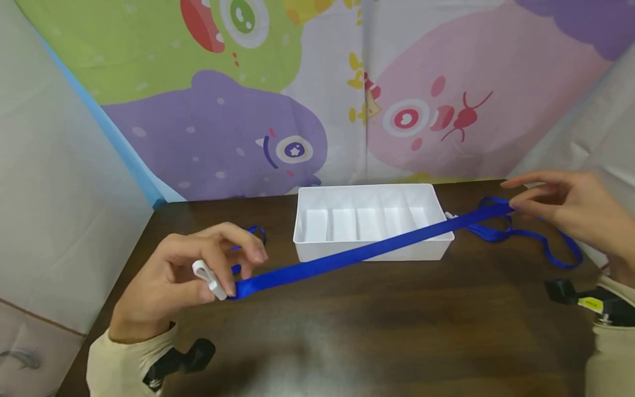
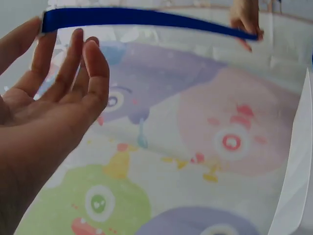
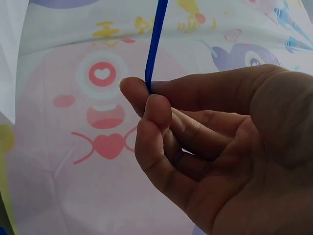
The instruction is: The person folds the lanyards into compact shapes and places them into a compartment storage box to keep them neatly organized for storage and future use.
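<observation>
A flat blue lanyard (image 1: 347, 257) is stretched between both hands, slanting up to the right in front of a white divided box. At its left end is a white plastic clip (image 1: 209, 280), which my left hand (image 1: 183, 275) pinches between thumb and index finger, the other fingers loosely bent. My right hand (image 1: 580, 204) pinches the strap at the upper right. In the left wrist view the strap (image 2: 127, 17) spans across to the right hand (image 2: 246, 17). The right wrist view shows the strap (image 3: 155, 46) rising from the pinched fingertips.
The white box (image 1: 374, 251) with several compartments stands at the back of the dark table (image 1: 347, 331). More blue strap (image 1: 545, 242) lies looped at the right, and a blue loop (image 1: 255, 229) shows behind the left hand. A cartoon-printed cloth (image 1: 337, 138) hangs behind.
</observation>
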{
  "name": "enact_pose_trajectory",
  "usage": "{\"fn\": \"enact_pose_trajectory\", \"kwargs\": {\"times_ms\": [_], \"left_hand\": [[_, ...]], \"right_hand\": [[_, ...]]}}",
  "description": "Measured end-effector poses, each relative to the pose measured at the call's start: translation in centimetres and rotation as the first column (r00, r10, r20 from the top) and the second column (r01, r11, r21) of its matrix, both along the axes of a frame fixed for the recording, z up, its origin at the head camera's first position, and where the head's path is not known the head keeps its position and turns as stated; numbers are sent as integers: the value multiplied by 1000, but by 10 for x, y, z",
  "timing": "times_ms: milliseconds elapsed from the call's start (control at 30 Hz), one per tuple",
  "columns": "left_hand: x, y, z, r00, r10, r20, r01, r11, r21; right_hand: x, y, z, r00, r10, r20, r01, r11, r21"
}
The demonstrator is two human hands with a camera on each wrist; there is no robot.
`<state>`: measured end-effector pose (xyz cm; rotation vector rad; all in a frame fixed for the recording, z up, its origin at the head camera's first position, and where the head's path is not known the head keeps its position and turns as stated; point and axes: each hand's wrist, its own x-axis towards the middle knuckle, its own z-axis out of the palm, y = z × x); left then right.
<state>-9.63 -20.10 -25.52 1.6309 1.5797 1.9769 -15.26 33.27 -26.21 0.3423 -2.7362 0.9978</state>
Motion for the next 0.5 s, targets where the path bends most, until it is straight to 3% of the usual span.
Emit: {"fn": "enact_pose_trajectory", "kwargs": {"times_ms": [167, 233, 367, 500], "left_hand": [[0, 9, 2, 983, -175, -53, 178, 983, 53], [0, 11, 3, 983, -178, -51, 181, 983, 44], [5, 14, 4, 999, -32, 19, 32, 999, 10], [10, 20, 2, 993, 86, 76, -86, 996, -1]], "right_hand": [[1, -6, 0, 999, -22, 33, 21, 1000, 18], [3, -8, 0, 999, -31, 24, 30, 999, 28], [7, -13, 1, 998, -53, -20, 54, 997, 52], [15, -19, 5, 996, -62, -68, 67, 995, 71]]}}
